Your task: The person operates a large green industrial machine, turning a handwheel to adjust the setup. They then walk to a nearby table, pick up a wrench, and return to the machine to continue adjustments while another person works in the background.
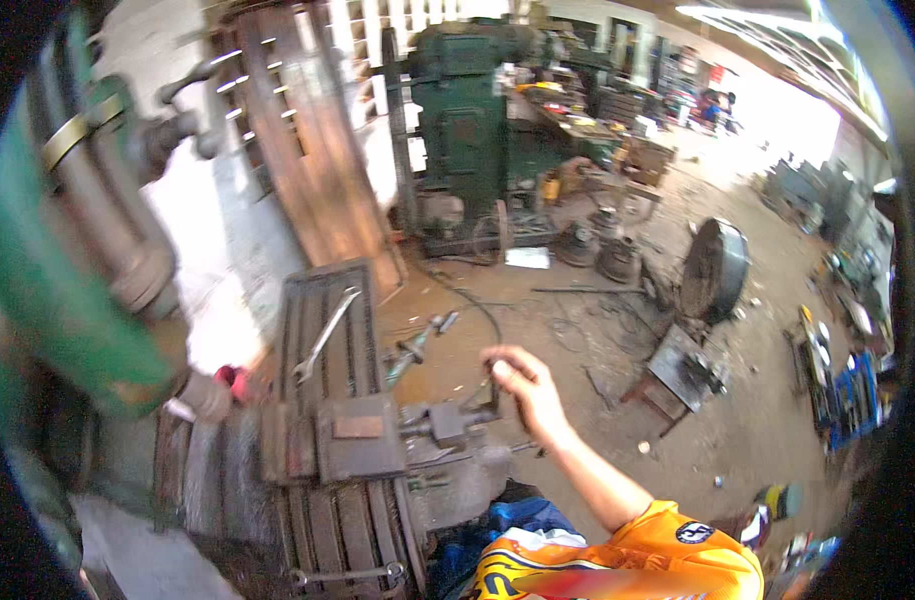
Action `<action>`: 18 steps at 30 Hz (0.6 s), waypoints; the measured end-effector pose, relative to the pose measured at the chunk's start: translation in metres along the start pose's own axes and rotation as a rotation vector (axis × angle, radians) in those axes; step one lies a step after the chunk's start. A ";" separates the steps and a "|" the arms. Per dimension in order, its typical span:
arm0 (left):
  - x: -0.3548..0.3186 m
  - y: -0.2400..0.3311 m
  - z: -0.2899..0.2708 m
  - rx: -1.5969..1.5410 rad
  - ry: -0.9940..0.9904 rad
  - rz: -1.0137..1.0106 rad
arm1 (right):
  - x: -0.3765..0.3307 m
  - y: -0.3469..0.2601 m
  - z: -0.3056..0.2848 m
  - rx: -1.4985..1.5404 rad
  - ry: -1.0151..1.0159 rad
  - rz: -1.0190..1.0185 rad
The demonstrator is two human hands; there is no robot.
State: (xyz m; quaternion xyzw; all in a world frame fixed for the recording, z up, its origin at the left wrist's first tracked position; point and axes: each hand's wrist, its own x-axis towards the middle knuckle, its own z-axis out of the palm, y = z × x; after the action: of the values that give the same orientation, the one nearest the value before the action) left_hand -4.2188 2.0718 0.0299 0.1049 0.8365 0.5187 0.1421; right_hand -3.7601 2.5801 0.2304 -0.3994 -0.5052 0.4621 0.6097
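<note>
Because your right hand (526, 388) is curled around the short dark handle (488, 392) at the end of the grey steel machine vise (398, 437), your arm reaches out well ahead of your orange sleeve (668, 545). The fingers (505, 373) are clenched on that handle, with the thumb side turned toward the vise body, a grip that suits turning a screw rather than lifting anything. Just inward of your fingertips sits the square screw block of the vise, and beyond it a flat rusty steel block (359, 427) lies clamped between the jaws, low and level so it cannot rock.

The vise rests on the dark slotted cast-iron machine table (323, 330), whose long grooves run away from your fingers (they are the kind that take hold-down bolts). A long silver open-ended spanner (325, 335) lies along those grooves, well beyond the vise and apart from your hand, parked where it stays within reach. To the far side of the vise from your fingers stands the large green machine column (48, 280). Past your knuckles, on the dirt floor (578, 330), a black cable and a small hand tool lie loose.

Your left hand is not in view.
</note>
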 end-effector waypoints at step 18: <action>0.038 0.010 0.073 -0.003 -0.052 0.077 | -0.086 -0.025 0.016 -0.765 -0.056 -0.250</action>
State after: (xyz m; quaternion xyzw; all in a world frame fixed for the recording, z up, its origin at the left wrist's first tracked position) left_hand -4.2293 2.1494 0.0030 0.1505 0.8270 0.5221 0.1439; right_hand -3.7769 2.4910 0.2357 -0.5201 -0.7019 0.1737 0.4547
